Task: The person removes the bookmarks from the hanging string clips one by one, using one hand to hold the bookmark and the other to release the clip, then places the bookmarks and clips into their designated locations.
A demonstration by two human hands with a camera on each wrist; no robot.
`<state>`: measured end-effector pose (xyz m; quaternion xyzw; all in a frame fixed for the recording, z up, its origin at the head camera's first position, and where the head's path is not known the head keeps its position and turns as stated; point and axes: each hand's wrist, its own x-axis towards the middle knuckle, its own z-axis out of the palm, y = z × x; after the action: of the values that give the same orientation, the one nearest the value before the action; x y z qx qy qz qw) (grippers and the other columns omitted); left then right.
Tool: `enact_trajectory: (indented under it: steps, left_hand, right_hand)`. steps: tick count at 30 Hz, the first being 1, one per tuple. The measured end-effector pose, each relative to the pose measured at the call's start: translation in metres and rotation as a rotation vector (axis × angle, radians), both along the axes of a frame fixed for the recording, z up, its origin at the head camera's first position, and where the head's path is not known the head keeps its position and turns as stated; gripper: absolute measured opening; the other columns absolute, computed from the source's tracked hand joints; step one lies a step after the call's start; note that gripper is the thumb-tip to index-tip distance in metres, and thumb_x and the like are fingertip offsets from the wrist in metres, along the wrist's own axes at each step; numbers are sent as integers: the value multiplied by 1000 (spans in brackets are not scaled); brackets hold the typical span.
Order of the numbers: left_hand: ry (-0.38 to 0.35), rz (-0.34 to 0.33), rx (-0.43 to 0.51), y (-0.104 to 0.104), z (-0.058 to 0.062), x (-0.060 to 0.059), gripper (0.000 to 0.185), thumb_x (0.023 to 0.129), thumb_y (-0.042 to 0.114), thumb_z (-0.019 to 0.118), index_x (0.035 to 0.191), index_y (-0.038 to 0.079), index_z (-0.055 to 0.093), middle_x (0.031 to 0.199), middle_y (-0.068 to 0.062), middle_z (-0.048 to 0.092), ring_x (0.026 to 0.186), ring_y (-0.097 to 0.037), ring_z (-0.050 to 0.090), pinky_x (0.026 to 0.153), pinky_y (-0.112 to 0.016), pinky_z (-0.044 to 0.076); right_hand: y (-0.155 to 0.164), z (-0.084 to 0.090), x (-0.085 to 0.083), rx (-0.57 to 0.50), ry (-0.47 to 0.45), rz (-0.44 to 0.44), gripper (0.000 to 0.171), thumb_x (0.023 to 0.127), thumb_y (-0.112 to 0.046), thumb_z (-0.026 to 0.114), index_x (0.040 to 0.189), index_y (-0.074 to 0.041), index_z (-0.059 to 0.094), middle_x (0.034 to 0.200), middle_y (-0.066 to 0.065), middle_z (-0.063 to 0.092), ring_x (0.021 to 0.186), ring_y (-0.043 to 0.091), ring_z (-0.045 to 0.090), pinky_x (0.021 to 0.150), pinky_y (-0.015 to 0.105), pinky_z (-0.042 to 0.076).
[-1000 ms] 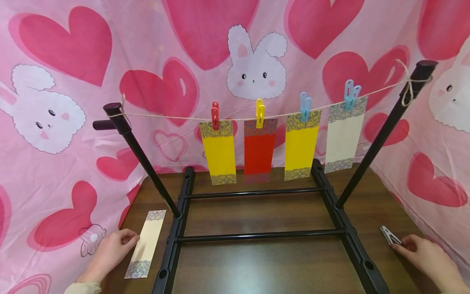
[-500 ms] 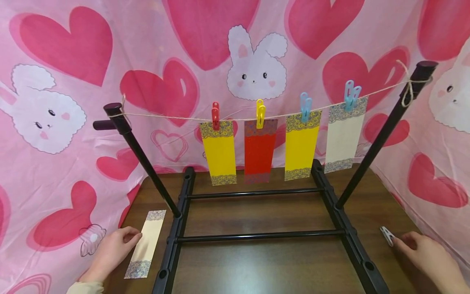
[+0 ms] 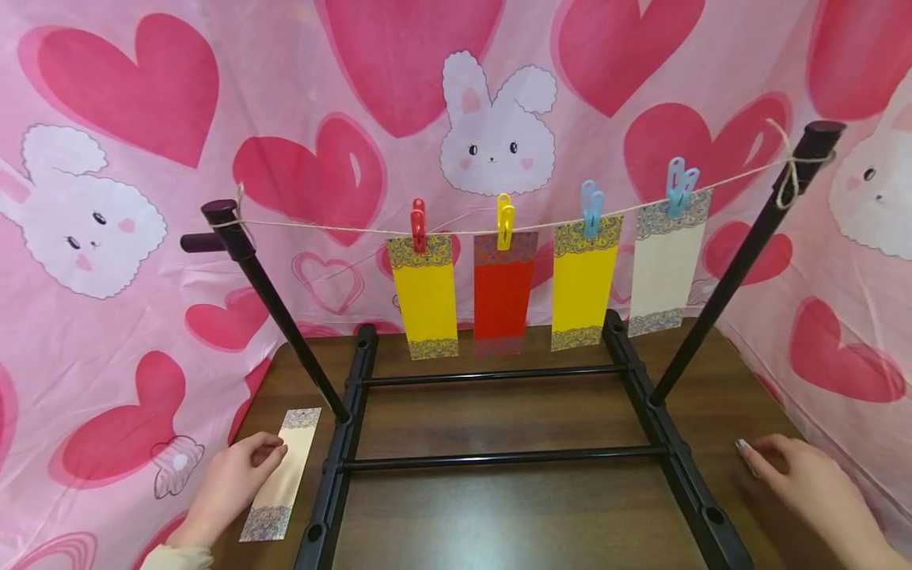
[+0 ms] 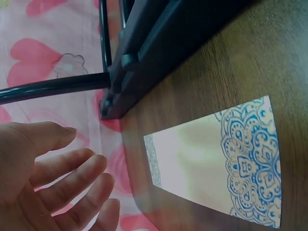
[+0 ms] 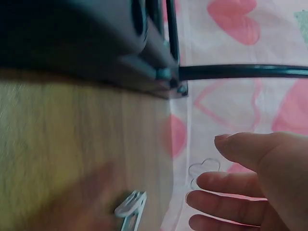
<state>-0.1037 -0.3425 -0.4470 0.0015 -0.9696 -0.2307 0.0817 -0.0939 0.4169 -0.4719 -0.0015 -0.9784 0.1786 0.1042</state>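
My left hand [image 3: 231, 479] hovers over the left edge of a cream paper strip [image 3: 285, 479] with patterned ends, lying on the table. In the left wrist view the fingers [image 4: 79, 178] are relaxed and apart from the strip [image 4: 192, 161], holding nothing. At the far right, a small white clothes peg [image 3: 743, 448] lies on the wood, partly covered by my right hand [image 3: 819, 491] in the head view. The right wrist view has that peg [image 5: 131, 207] on the tabletop, with the loosely bent fingers [image 5: 226, 183] above and away from it.
A black frame [image 3: 342, 451] stands on the brown table [image 3: 513, 514]. Twine [image 3: 313, 227] spans its posts, with yellow [image 3: 425, 301], red [image 3: 503, 297], yellow [image 3: 586, 286] and cream [image 3: 667, 273] strips hanging from colored pegs. A pink heart-and-rabbit cloth [image 3: 399, 71] surrounds the back and sides.
My left hand has shifted slightly right and up, farther over the cream strip. My right hand has moved left and up, now covering more of the white peg.
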Motion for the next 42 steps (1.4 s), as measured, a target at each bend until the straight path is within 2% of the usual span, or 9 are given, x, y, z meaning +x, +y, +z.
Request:
enact_trajectory:
  steps: [6, 17, 20, 25, 29, 32, 35, 38, 42]
  left_hand:
    - [25, 0, 6, 4, -2, 0, 13, 93, 18, 77, 101, 7, 77, 87, -1, 76, 78, -16, 69, 72, -35, 55]
    - [144, 6, 14, 12, -2, -3, 13, 93, 16, 77, 102, 6, 78, 86, -2, 76, 76, -16, 69, 67, -33, 54]
    - [158, 10, 22, 16, -1, -3, 15, 92, 15, 77, 104, 5, 78, 88, -4, 77, 78, -20, 71, 67, -34, 55]
    - [161, 15, 34, 22, 2, -3, 16, 93, 16, 77, 106, 6, 78, 92, -6, 77, 81, -24, 72, 68, -36, 56]
    - [173, 18, 50, 28, 5, -4, 15, 94, 17, 76, 106, 7, 79, 95, -5, 77, 82, -24, 72, 69, -35, 56]
    - [186, 11, 63, 32, 7, -5, 14, 95, 16, 75, 106, 8, 78, 96, -5, 77, 83, -24, 72, 68, -33, 56]
    - [193, 3, 75, 37, 7, -7, 14, 95, 16, 76, 107, 8, 78, 97, -6, 77, 84, -25, 72, 67, -31, 57]
    - [206, -4, 91, 41, 7, -9, 14, 95, 15, 76, 107, 8, 78, 95, -5, 77, 83, -23, 72, 66, -28, 57]
    - [241, -21, 111, 48, 6, -11, 14, 94, 12, 76, 107, 9, 79, 94, -2, 77, 81, -15, 70, 66, -26, 57]
  right_hand:
    - [-11, 8, -1, -19, 4, 41, 27, 98, -25, 71, 96, 2, 73, 89, 18, 73, 86, 49, 68, 75, 68, 50]
    - [-30, 19, -3, -22, 75, 74, 22, 94, -25, 77, 96, -3, 74, 90, 14, 74, 86, 44, 69, 75, 64, 53]
    - [-36, 23, -3, -24, 115, 82, 20, 92, -24, 80, 96, -5, 75, 90, 12, 74, 84, 38, 69, 70, 47, 55]
    - [-46, 29, -4, -23, 193, 113, 15, 88, -22, 83, 95, -12, 76, 90, 5, 75, 79, 20, 66, 66, 21, 47]
    - [-53, 35, -6, -20, 229, 137, 15, 87, -20, 84, 96, -11, 76, 91, 6, 75, 82, 26, 67, 69, 21, 47]
    - [-59, 39, -8, -16, 228, 145, 17, 88, -20, 83, 98, -8, 76, 93, 10, 75, 86, 37, 68, 72, 36, 53]
    - [-64, 42, -8, -15, 237, 144, 20, 88, -21, 83, 100, -7, 76, 94, 13, 75, 88, 40, 69, 75, 47, 52]
    - [-69, 46, -8, -22, 253, 140, 22, 88, -22, 83, 102, -7, 76, 97, 14, 75, 92, 42, 68, 78, 47, 49]
    - [-76, 50, -9, -37, 274, 149, 21, 88, -21, 84, 104, -9, 76, 100, 14, 75, 96, 41, 67, 79, 35, 47]
